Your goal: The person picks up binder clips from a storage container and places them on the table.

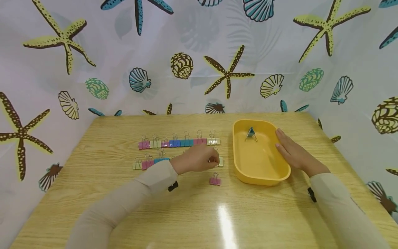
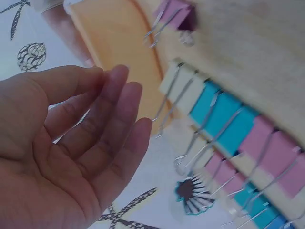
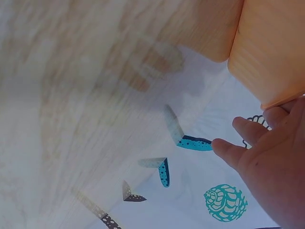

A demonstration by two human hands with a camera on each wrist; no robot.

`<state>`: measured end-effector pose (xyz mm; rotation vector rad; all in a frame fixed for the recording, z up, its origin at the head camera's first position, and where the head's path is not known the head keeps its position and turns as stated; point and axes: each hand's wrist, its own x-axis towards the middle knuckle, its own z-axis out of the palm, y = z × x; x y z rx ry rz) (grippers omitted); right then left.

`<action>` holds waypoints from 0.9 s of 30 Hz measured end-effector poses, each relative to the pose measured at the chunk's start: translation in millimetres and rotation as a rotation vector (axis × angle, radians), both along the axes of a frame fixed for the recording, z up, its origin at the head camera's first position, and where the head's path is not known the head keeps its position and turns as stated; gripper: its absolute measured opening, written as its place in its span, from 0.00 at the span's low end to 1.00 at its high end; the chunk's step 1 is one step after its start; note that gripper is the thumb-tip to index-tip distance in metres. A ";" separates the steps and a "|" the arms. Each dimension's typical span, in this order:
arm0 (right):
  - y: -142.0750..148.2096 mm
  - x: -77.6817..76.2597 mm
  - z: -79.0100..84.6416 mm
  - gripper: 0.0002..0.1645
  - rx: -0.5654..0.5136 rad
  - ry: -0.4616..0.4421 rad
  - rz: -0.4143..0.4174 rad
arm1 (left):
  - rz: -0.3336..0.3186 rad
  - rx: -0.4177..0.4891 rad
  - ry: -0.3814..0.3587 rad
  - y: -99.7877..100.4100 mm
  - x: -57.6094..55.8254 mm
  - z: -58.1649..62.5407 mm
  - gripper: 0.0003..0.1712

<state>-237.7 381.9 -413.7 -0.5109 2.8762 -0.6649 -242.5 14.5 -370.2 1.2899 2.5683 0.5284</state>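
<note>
Loosely curled, my left hand point(image 1: 196, 158) hovers over the right part of the front row of binder clips, covering some of them. No object shows in its fingers in the left wrist view; a cream binder clip point(image 2: 175, 85) and a teal binder clip point(image 2: 223, 117) are beside it. A lone pink binder clip point(image 1: 215, 181) lies in front of the row. With fingers extended, my right hand point(image 1: 295, 152) rests against the right side of a yellow plastic bin point(image 1: 262, 166). Inside the bin, near its back wall, is one teal binder clip point(image 1: 251, 131).
Farther back, a second row of binder clips in pink, cream, blue and teal, including a blue one point(image 1: 174, 143), runs across the wooden table point(image 1: 124, 193). A white cloth point(image 1: 192, 93) printed with shells and starfish hangs around the back and sides.
</note>
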 end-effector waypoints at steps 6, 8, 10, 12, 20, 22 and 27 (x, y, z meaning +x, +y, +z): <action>1.9 0.5 2.0 0.39 0.003 -0.006 0.002 | -0.024 0.006 0.070 24.4 -16.9 27.5 0.08; 2.0 0.2 2.1 0.38 0.000 -0.003 0.001 | -0.033 0.016 0.084 35.6 -24.8 34.1 0.09; 1.5 -0.3 1.3 0.38 0.007 -0.001 0.000 | -0.045 0.024 0.091 46.4 -32.1 39.5 0.10; 0.8 -0.6 0.4 0.38 0.007 -0.003 -0.002 | -0.056 0.017 0.109 57.1 -38.0 43.5 0.10; 1.2 -0.7 0.9 0.38 -0.006 -0.009 -0.014 | -0.100 -0.034 0.256 105.3 -54.2 51.7 0.12; 0.7 -0.9 0.8 0.38 -0.011 -0.006 -0.013 | -0.083 -0.060 0.281 116.2 -55.5 53.9 0.11; -0.5 -0.9 1.1 0.38 -0.021 0.001 -0.006 | 0.037 -0.109 0.232 141.5 -59.2 56.9 0.14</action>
